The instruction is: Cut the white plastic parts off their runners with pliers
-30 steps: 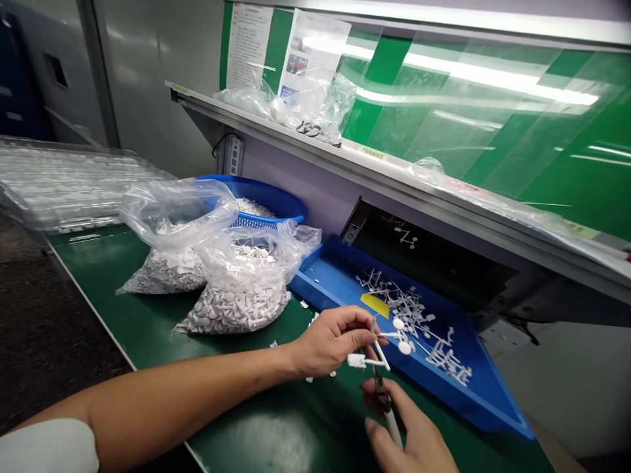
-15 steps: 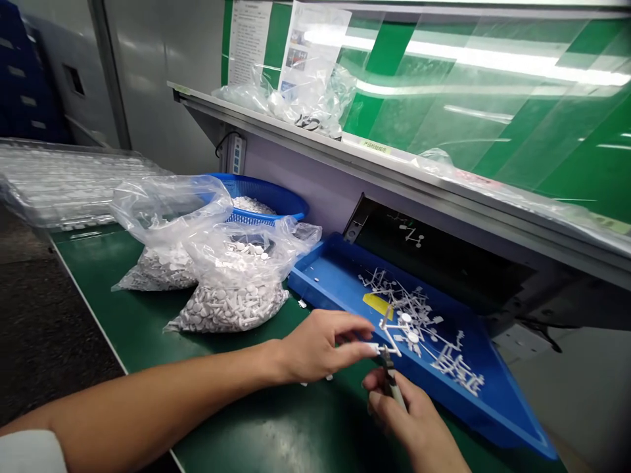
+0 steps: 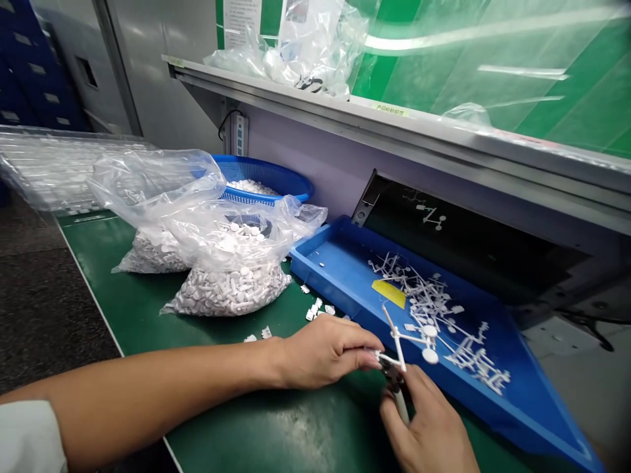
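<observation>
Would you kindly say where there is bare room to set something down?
The green tabletop shows bare between the left forearm and right hand, and between the front bag and table's left edge. The blue tray's left end is mostly bare. Crowded: the tray's middle, with white sprues, and beside the left hand, with small white pieces.

This looks like a factory workshop. Two clear plastic bags (image 3: 231,263) full of tiny white parts (image 3: 229,292) sit by the back left corner of the green bench (image 3: 276,427). A big blue tray (image 3: 348,263) holds more on the right. A metal shelf (image 3: 315,100) runs above the back edge.
</observation>
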The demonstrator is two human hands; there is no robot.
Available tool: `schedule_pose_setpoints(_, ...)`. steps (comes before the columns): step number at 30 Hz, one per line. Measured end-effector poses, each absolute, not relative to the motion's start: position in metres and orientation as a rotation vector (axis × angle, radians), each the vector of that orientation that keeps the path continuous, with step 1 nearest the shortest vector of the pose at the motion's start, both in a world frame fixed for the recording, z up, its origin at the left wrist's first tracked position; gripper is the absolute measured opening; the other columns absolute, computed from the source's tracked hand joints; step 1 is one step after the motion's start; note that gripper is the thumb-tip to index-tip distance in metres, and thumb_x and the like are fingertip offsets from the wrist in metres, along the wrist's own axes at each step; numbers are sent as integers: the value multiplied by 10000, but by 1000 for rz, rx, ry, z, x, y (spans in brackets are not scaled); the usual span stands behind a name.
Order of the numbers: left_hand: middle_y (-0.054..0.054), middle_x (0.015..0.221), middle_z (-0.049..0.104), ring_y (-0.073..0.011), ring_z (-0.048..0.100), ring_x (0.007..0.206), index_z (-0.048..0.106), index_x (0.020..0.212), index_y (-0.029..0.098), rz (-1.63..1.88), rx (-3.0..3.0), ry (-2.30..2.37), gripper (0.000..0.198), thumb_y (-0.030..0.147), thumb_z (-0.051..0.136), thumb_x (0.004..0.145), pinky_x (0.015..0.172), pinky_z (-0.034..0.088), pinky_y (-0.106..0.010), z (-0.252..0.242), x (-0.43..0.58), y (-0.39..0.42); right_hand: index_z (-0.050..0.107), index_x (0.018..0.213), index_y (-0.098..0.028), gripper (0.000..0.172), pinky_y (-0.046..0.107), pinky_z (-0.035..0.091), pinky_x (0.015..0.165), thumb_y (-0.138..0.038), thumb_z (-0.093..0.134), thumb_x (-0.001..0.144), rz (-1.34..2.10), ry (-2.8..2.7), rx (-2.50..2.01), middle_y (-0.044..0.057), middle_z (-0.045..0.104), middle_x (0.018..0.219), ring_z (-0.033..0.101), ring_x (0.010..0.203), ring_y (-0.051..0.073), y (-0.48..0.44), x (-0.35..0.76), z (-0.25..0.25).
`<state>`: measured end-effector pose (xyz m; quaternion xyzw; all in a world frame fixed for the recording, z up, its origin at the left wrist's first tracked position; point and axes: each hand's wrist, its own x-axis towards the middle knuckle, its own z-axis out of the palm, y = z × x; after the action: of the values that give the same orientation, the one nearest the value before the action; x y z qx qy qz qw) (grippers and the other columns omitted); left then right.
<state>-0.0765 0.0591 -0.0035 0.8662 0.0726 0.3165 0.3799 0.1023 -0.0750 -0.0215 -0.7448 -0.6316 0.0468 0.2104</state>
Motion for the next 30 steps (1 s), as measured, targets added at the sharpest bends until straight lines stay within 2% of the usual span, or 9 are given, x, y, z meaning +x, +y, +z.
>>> schedule_pose_setpoints(5,-26,901,710,-122,650,832,691,1080,171,788,2199,199,221,263,544,942,785,448,-168,-5,-75,56,574,1030,-272,215,330,493,723,-306,469,845,98,-1776,-2053,51,637,952,616,867,239,-77,104,-25)
schedule_pose_setpoints(15,-31,890,714,-121,661,828,684,1094,167,765,2168,152,232,267,533,948,783,462,-163,-8,-74,57,566,1114,-283,291,335,482,760,-268,480,837,64,-1843,-2073,52,642,1002,606,919,240,-79,108,-25)
schedule_pose_setpoints(21,-49,883,713,-128,663,829,673,1113,154,751,2260,89,263,286,502,964,786,469,-179,-19,-71,60,566,1023,-245,217,324,465,775,-277,420,867,197,-1890,-2153,74,637,1053,608,974,242,-79,109,-30)
schedule_pose_setpoints(24,-42,870,708,-122,660,800,668,1110,154,666,2303,105,261,288,495,967,760,464,-173,-21,-72,62,566,1018,-246,208,297,442,732,-271,414,877,375,-1871,-2205,55,652,1008,624,896,224,-79,105,-29)
schedule_pose_setpoints(28,-34,904,705,-140,656,827,685,1029,187,382,2507,97,192,278,539,943,759,455,-185,-9,-83,70,536,781,-228,170,255,373,610,-280,426,900,708,-1894,-2139,0,632,769,568,685,169,-81,112,-19)
schedule_pose_setpoints(30,-33,934,694,-156,647,854,698,965,204,288,2674,144,148,276,579,914,757,450,-200,0,-93,78,510,731,-217,165,241,340,563,-274,465,878,880,-1899,-2091,-18,592,703,515,628,144,-85,123,-13)
